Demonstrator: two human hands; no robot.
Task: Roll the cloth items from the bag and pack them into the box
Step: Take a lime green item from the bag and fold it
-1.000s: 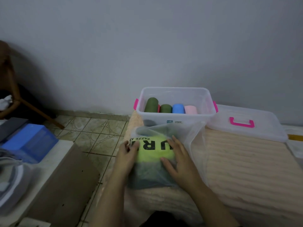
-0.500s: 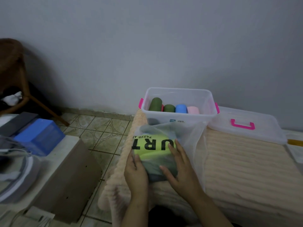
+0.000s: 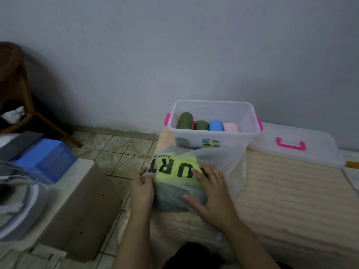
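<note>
Right hand (image 3: pixel 212 193): fingers spread and nearly straight, palm flat on top of the bag (image 3: pixel 196 171), pressing it; no closed grip. Left hand (image 3: pixel 142 188): fingers curled at the bag's left edge, apparently pinching the film between thumb and fingertips.

The bag is thin, translucent, crinkled plastic with bold black lettering, lying on the bed (image 3: pixel 281 200), its long axis roughly left to right, just in front of the box (image 3: pixel 213 121). Neon yellow cloth (image 3: pixel 174 171) and darker cloth (image 3: pixel 174 199) show through it.

The box is clear rigid plastic with pink latches. Inside, four cylindrical rolls stand side by side: two olive, one blue, one pink. Its lid (image 3: pixel 295 146) lies to the right.
</note>
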